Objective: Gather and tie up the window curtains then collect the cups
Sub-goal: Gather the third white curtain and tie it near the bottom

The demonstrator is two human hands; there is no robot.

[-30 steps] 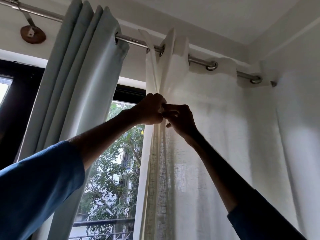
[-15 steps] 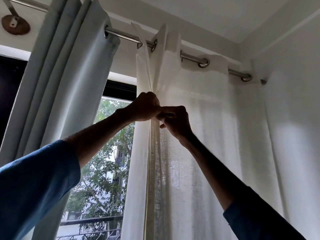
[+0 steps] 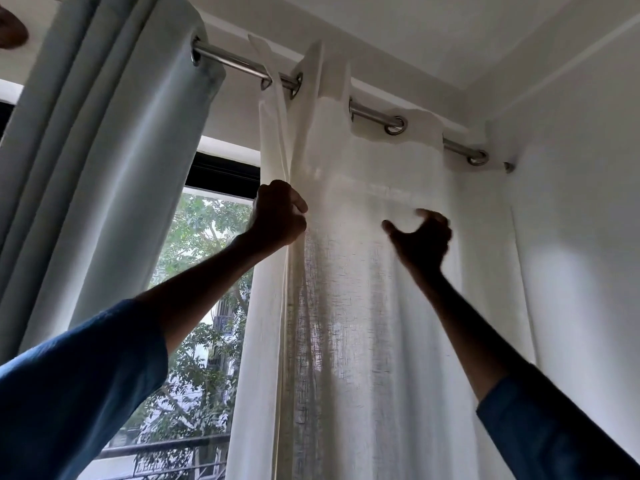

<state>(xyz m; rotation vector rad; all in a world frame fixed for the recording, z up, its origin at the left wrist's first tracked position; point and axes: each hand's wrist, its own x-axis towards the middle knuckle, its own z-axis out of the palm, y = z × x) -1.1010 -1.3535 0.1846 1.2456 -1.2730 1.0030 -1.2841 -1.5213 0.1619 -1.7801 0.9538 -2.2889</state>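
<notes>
- left hand (image 3: 278,216) clenched on the white curtain (image 3: 363,306), at its gathered left edge;
- right hand (image 3: 420,237) released, fingers hooked, blurred, just before the fabric;
- grey curtain (image 3: 114,168) bunched left

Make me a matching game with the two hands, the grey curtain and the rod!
Things:
1. left hand
2. right hand
3. grey curtain
4. rod

States:
A. shiny metal, runs through the curtain rings
B. grips the gathered edge of the white curtain
C. holds nothing, fingers loosely curled in front of the white curtain
D. bunched in folds at the left of the picture

Pairs: 1-B, 2-C, 3-D, 4-A
</notes>
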